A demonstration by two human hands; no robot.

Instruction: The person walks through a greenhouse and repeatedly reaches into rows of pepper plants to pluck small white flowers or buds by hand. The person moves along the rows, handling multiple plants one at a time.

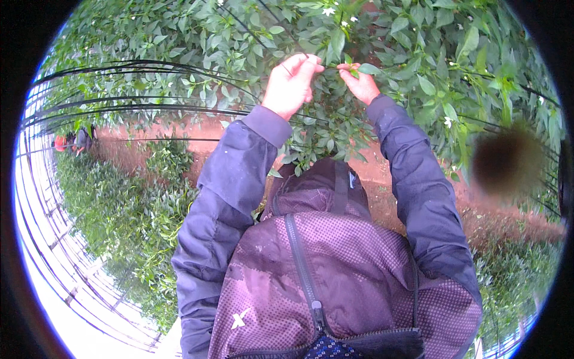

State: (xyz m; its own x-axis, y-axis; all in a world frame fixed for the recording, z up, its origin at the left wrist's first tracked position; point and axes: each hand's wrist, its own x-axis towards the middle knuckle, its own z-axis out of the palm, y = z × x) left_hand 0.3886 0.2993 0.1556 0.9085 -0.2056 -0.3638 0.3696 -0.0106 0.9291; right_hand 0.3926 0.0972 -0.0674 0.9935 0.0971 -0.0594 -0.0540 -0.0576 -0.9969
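Both my hands are raised in front of pepper-like plants [309, 121] with white flowers [328, 10]. My left hand [289, 85] is closed, thumb against forefinger, on a thin dark cord [273, 15] that slopes down to it from above. A short gap to the right, my right hand [360, 84] pinches a small leafy shoot [352, 69] between thumb and fingertips. One broader leaf [369, 68] sticks out beside those fingers. Exactly how the cord passes through my left fingers is hard to make out.
Several black cords [134, 65] stretch across the left side at hand height. Reddish soil [202, 130] runs between plant rows, with another row [134, 224] behind at left. A person [80, 140] is far left. A dark blurred spot [509, 161] covers part of the right side.
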